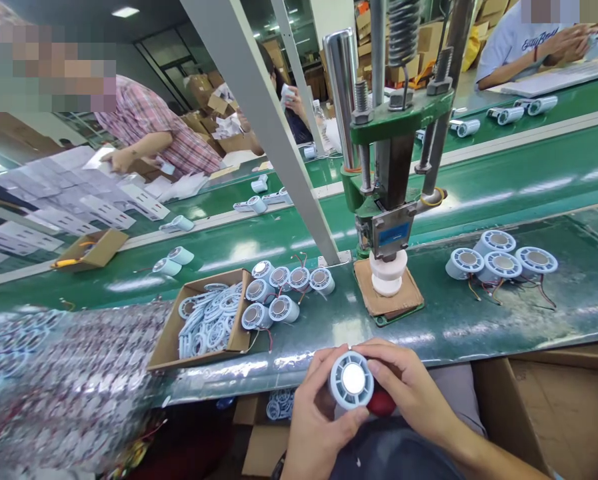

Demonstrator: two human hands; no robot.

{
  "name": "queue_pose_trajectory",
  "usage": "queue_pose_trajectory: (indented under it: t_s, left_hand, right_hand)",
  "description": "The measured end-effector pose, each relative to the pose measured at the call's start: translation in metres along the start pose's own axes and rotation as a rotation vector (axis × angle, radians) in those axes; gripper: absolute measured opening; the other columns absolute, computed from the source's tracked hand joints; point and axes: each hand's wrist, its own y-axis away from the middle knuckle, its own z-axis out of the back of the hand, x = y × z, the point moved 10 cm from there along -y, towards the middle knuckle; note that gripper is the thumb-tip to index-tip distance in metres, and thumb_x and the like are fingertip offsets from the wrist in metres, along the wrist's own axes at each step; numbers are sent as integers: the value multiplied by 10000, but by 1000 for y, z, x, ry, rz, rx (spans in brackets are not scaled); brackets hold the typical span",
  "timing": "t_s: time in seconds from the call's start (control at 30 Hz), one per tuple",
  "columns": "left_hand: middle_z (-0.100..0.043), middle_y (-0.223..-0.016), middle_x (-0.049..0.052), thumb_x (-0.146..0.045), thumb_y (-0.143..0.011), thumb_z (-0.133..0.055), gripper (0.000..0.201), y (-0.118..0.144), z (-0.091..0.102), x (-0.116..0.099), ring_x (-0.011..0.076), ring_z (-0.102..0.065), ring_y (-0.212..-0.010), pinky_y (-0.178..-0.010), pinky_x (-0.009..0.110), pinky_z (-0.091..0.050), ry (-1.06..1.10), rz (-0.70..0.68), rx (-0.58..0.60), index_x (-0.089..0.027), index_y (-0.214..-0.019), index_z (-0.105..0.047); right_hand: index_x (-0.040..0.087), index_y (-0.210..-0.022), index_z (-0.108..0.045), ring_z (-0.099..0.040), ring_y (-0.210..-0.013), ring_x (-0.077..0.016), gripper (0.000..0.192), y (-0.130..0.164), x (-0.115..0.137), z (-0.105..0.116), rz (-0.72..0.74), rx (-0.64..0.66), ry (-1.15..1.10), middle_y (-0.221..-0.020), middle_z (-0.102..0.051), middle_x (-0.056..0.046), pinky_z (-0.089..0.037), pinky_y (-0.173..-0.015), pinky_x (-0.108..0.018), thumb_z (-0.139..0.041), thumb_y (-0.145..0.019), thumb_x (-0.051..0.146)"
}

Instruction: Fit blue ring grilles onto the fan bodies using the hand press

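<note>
My left hand [319, 407] and my right hand [403, 377] hold a light blue round motor housing [339, 395] between them, above my lap at the bench edge. Its vented, spoked ring faces up, with a shiny silver disc in the middle. The fingers of my left hand wrap its left side, thumb at the lower rim. On the right, my other thumb and fingers press against its rim. Beyond the hands stands a green hand press [401, 120], with a white round press block [389, 273] over a brown pad [366, 293].
Similar housings with wires stand left [283, 308] and right [501, 265] of the press. A cardboard box [199, 363] holds light blue rings [211, 320]. Wired parts [93, 373] cover the bench at left. Co-workers sit across the green conveyor [239, 250]. A slanted post [273, 133] rises ahead.
</note>
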Motion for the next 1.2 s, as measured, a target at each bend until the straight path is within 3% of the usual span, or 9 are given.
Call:
queue_pose_trajectory:
  t_s: [0.33,0.63,0.93,1.2]
  left_hand:
    - [-622,-1129,67,-399,-612,-929,598,-2,-5,-9,252,-656,-1035,-909,306,-554,77,-72,18,-298,-1177,-760]
    - [-640,-1135,79,-466,-624,-921,622,3,-1,-18,260,-653,-1078,-937,322,-551,77,-241,50,-311,-1201,-749]
    - [-661,-1149,82,-481,-540,-953,662,-1,3,-5,289,-681,-1049,-930,344,-560,175,-68,-9,-270,-1143,-781]
    - [-707,-1257,110,-495,-503,-967,776,8,5,26,351,-643,-1191,-1024,395,-508,382,126,-109,-253,-1204,-742]
  right_hand:
    - [271,-1165,-746,-718,-999,-147,272,4,29,3,146,-16,56,-1102,-759,-59,-575,-889,-238,-535,-998,228]
    - [313,-1238,-696,-706,-1030,-133,356,13,46,-1,238,-15,79,-1111,-726,-42,-569,-909,-227,-536,-972,138]
    - [323,-1241,-692,-685,-991,-115,329,8,33,-5,153,10,40,-1088,-708,-23,-542,-878,-203,-517,-999,186]
    - [316,-1281,-676,-662,-966,-129,330,7,22,-6,125,3,77,-1063,-681,-30,-529,-840,-219,-477,-1026,253]
